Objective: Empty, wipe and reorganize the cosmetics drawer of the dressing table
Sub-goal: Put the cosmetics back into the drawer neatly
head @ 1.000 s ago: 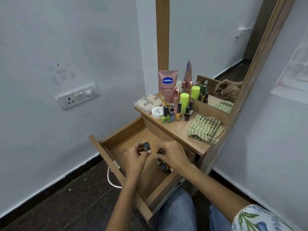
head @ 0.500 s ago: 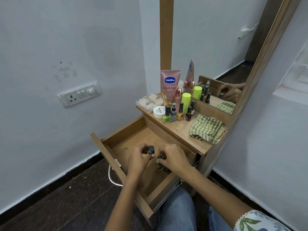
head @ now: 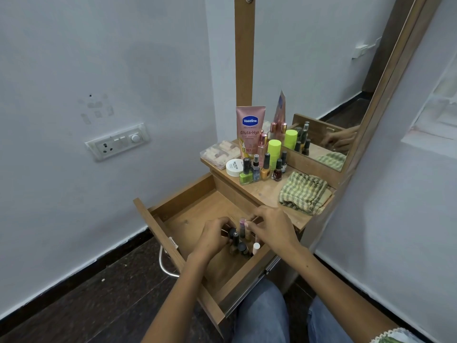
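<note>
The wooden drawer (head: 158,224) of the dressing table stood pulled fully out, its floor mostly bare, with a metal loop handle (head: 165,266) on its front. A small cluster of nail polish bottles (head: 241,243) stood at the drawer's right side, dark caps up, with one pink-topped bottle (head: 242,225) rising above the rest and a white-capped one (head: 256,247) nearest the viewer. The left hand (head: 214,237) had its grip curled closed around a black-capped bottle (head: 233,235) in that cluster. The right hand (head: 270,227) reached over from the other side, fingertips pinched at the pink-topped bottle; whether it truly gripped it could not be told.

On the counter (head: 267,193) above stood a pink Vaseline tube (head: 250,129), a row of nail polish bottles led by a green one (head: 246,173), a white round jar (head: 234,167), a clear box (head: 220,154), neon-green containers (head: 274,151) and a folded green checked cloth (head: 304,193). The mirror (head: 321,95) behind reflected them.
</note>
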### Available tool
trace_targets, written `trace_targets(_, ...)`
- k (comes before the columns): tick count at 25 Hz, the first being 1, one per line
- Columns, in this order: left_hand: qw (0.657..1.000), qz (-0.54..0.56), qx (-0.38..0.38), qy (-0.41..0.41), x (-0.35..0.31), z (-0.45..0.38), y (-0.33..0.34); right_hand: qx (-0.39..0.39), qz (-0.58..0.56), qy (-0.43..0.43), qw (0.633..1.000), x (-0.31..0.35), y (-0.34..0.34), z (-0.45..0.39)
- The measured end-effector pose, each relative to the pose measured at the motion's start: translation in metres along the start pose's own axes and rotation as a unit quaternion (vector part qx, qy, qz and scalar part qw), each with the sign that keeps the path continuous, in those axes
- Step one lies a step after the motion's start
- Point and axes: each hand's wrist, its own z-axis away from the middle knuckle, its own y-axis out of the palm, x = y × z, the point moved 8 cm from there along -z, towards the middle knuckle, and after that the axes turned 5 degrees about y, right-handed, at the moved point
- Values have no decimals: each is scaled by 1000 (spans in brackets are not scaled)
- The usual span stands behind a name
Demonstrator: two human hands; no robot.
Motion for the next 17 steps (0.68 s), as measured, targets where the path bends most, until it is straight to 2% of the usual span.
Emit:
trace_targets(10,999,19,-35,-16,8,7,-11,-7,5,-17,1000,-1,1,-2)
trace_targets(12,998,25,-47,-24,8,8,-16,15,7,-18,1000,0,6,1)
trace_targets(15,997,26,-74,-19,1,10,-24,78,70,-12,994,4,22,6)
trace_targets(17,995,31,-98,1,-13,11,-31,66,76,-9,995,6,21,5)
